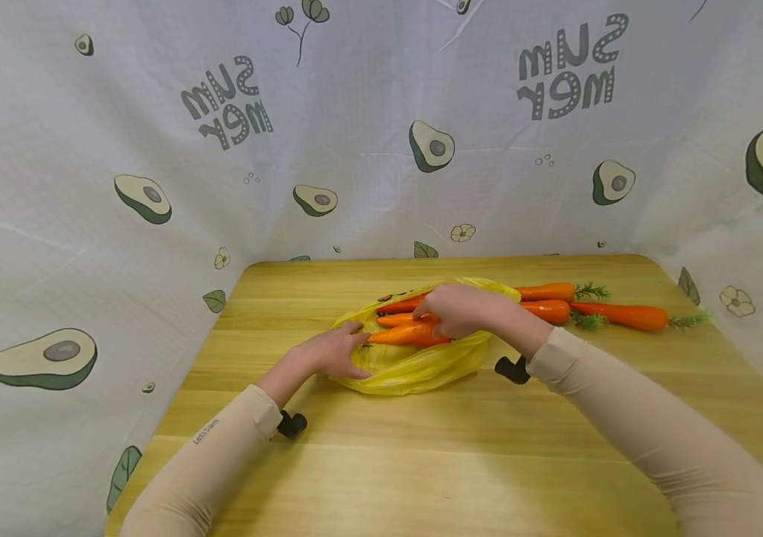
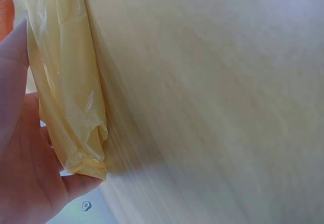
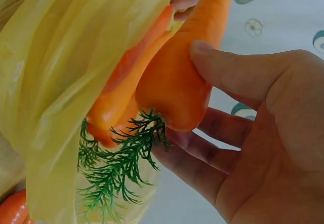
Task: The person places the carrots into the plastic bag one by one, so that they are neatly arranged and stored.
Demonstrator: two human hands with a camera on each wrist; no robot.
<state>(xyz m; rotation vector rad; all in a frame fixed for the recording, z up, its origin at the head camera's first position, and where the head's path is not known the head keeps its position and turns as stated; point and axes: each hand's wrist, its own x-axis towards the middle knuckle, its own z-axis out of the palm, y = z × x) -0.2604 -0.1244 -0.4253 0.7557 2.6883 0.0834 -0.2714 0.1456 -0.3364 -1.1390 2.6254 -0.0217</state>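
Fingers of the left hand (image 1: 329, 353) spread apart against the yellow bag (image 1: 415, 384); in its mouth lies a carrot (image 1: 411, 335), clamped between thumb and fingers of the right hand (image 1: 463, 309). Slack film could catch the leafy top (image 3: 120, 169), dragging neighbouring carrots (image 3: 107, 106) along.

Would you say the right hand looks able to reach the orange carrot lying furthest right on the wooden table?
Probably yes: the rightmost carrot lies outside the yellow plastic bag, its thick end uncovered, though the right hand must first release the plump orange carrot it holds.
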